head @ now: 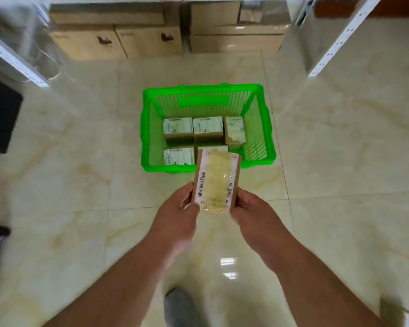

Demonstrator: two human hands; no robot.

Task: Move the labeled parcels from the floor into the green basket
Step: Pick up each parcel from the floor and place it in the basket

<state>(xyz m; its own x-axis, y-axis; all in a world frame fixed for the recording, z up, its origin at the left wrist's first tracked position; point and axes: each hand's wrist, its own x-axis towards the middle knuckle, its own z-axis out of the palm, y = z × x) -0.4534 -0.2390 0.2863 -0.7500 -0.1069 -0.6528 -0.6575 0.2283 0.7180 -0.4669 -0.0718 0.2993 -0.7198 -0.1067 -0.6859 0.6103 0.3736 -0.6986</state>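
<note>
My left hand (pixel 178 210) and right hand (pixel 250 210) gripped labeled parcel (pixel 216 182) between them, one on each long edge, barcode face up. Just beyond fingertips: green basket (pixel 149 128) on tiled floor (pixel 80 185), five parcels (pixel 207 128) inside. Farther ahead: stacked cardboard boxes (pixel 149 41) against wall.

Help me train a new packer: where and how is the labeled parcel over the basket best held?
By its two long side edges, one hand from each side, as now: the left hand and right hand pinch the near end of the labeled parcel. It is flat and narrow, label up, so side grips keep the barcode visible and the far end free to lower into the green basket.
</note>
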